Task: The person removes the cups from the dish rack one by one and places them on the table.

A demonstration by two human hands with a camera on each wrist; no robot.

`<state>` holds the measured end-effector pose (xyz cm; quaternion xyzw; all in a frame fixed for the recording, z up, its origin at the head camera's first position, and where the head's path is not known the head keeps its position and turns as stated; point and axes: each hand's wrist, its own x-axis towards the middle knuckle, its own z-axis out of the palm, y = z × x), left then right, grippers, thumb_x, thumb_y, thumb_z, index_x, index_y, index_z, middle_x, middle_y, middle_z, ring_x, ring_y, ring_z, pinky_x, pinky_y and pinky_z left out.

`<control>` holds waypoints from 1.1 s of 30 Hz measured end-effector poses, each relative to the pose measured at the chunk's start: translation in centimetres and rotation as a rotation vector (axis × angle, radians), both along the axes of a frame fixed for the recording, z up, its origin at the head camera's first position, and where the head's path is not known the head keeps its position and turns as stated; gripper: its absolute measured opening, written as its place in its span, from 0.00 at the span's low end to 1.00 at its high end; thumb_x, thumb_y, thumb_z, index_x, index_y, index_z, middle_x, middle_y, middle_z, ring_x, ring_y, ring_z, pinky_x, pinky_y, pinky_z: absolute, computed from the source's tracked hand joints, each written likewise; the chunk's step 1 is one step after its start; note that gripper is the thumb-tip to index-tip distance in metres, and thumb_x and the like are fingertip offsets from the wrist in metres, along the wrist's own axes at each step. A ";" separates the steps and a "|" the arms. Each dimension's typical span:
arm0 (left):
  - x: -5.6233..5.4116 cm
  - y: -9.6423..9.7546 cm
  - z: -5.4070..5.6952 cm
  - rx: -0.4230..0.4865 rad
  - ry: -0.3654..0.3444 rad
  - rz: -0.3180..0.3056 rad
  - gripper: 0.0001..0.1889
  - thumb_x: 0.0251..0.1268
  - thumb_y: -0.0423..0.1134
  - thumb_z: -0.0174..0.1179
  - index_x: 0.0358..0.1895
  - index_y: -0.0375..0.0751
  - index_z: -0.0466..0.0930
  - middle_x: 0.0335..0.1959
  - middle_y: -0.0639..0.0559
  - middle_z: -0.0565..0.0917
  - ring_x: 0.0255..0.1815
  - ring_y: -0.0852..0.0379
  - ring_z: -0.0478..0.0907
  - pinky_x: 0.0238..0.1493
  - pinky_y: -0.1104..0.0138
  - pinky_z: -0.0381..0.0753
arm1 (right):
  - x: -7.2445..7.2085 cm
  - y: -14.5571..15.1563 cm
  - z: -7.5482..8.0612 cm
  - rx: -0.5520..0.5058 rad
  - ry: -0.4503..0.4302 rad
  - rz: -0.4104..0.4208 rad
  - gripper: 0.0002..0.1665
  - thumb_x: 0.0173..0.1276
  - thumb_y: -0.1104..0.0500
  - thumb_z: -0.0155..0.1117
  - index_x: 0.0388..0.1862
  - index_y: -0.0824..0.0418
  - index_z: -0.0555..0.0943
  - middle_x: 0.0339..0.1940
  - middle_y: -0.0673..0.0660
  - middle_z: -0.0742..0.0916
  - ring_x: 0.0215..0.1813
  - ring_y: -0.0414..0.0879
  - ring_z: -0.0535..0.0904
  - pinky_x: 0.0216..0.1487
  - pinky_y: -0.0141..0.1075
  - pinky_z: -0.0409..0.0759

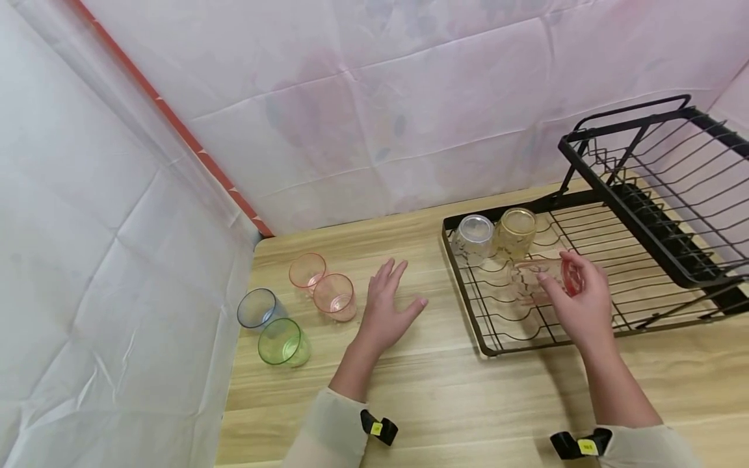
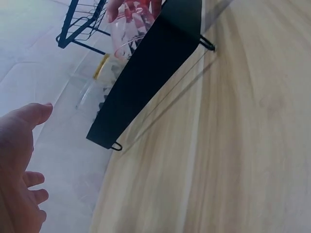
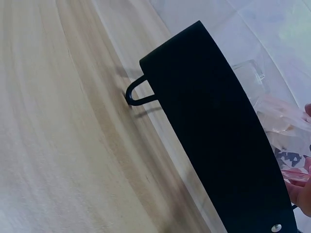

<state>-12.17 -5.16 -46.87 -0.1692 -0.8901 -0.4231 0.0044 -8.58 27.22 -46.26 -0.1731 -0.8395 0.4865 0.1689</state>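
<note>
My right hand (image 1: pixel 582 302) grips a pink-red drinking glass (image 1: pixel 535 281) near its red rim. The glass lies on its side over the lower rack of the black dish rack (image 1: pixel 490 351); whether it touches the wires I cannot tell. Just behind it, a clear glass (image 1: pixel 473 237) and a yellow glass (image 1: pixel 516 231) stand upside down in the rack's back left corner. Over the table, my left hand (image 1: pixel 386 309) is held with its fingers spread, holding nothing. Nearest to it is a pink glass (image 1: pixel 335 298), upright, touching or close to another pink glass (image 1: pixel 307 272).
A blue glass (image 1: pixel 260 311) and a green glass (image 1: pixel 284 343) stand upright at the left of the wooden table (image 1: pixel 445 403). The rack's raised upper tier (image 1: pixel 684 169) overhangs its right side. White and pink cloth (image 1: pixel 363 117) hangs behind the table.
</note>
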 end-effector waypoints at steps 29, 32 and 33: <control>0.9 3.8 0.2 0.126 -0.114 -0.085 0.36 0.66 0.58 0.60 0.75 0.69 0.55 0.78 0.58 0.56 0.78 0.53 0.54 0.71 0.46 0.63 | 1.3 -1.7 -0.2 -0.219 0.002 0.002 0.32 0.67 0.58 0.68 0.68 0.46 0.72 0.58 0.42 0.73 0.54 0.37 0.73 0.45 0.18 0.76; 1.0 4.6 0.4 0.123 -0.110 -0.110 0.37 0.66 0.58 0.60 0.76 0.68 0.54 0.78 0.60 0.55 0.78 0.54 0.54 0.72 0.46 0.63 | 1.2 -1.9 -0.2 -0.265 0.028 0.013 0.31 0.66 0.60 0.69 0.67 0.47 0.74 0.55 0.40 0.74 0.48 0.35 0.74 0.38 0.19 0.76; 1.0 4.9 0.5 0.121 -0.108 -0.120 0.37 0.66 0.58 0.59 0.76 0.67 0.53 0.78 0.61 0.55 0.78 0.55 0.54 0.72 0.46 0.63 | 1.2 -2.0 -0.2 -0.276 0.033 0.015 0.31 0.65 0.61 0.69 0.66 0.48 0.74 0.55 0.40 0.74 0.48 0.35 0.74 0.37 0.19 0.76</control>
